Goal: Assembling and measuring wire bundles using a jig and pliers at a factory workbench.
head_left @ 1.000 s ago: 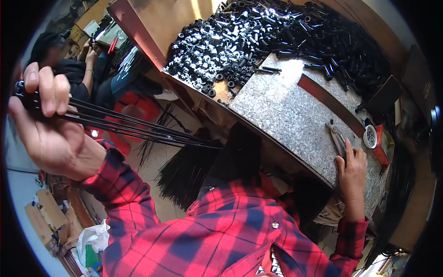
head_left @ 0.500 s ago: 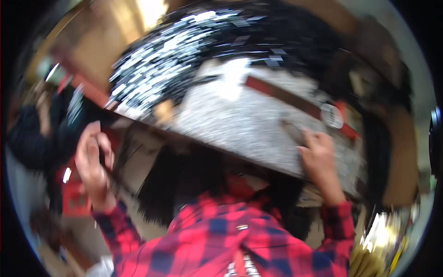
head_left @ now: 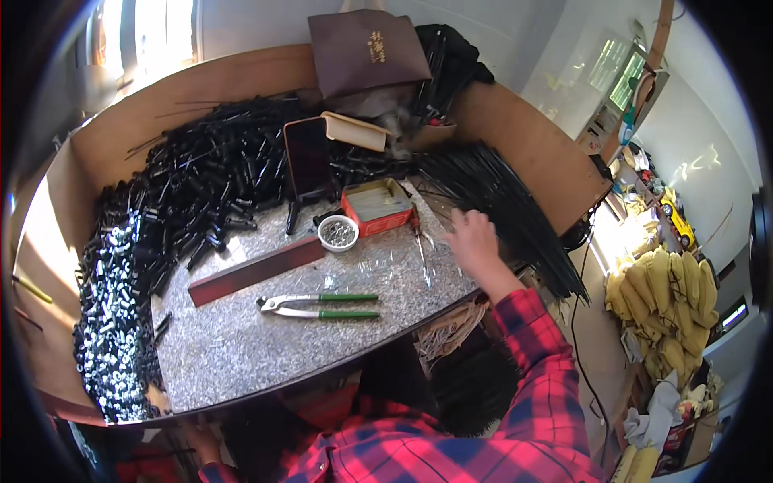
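Observation:
My right hand (head_left: 473, 243) is over the right side of a speckled grey tabletop (head_left: 241, 362), fingers reaching forward and slightly bent, with nothing visible in them. Right beside it lies a bundle of long thin black rods (head_left: 511, 213). To its left are a thin red-handled tool (head_left: 420, 241) and several clear slivers. My left hand (head_left: 203, 441) is low at the table's near edge, dim and partly hidden, so its fingers are unclear. Pliers with green handles (head_left: 338, 306) lie mid-table, apart from both hands.
A long dark red bar (head_left: 258, 271), a white cup of small metal parts (head_left: 338, 233) and a red box (head_left: 378, 207) stand mid-table. Behind are a phone (head_left: 308, 157) and heaped black tubular parts (head_left: 217, 177). A curved wooden rim (head_left: 531, 149) surrounds the table; yellow bundles (head_left: 664, 306) stand right.
The view has turned and sharpened. My right hand has moved from the tabletop's near part to beside the rods; my left hand, raised before, is now low at the near edge.

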The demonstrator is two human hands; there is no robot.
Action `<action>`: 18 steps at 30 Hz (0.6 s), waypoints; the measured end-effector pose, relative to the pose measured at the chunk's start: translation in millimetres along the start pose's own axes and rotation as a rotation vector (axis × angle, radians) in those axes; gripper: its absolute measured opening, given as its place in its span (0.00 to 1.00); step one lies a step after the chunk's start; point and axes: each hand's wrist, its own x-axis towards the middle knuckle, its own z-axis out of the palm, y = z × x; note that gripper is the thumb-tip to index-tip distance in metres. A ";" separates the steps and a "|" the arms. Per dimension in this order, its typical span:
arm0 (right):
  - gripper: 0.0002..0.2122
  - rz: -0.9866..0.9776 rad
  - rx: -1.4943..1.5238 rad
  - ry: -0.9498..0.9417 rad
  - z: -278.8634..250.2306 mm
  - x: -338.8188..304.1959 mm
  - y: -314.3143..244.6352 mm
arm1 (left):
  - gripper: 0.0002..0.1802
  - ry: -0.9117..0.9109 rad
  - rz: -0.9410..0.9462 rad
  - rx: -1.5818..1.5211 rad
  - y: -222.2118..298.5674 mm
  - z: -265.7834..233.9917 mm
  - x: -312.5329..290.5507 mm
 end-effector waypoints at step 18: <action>0.12 0.266 -0.239 0.127 93.3 37.0 110.8 | 0.25 -0.484 0.513 0.050 178.7 130.7 -87.1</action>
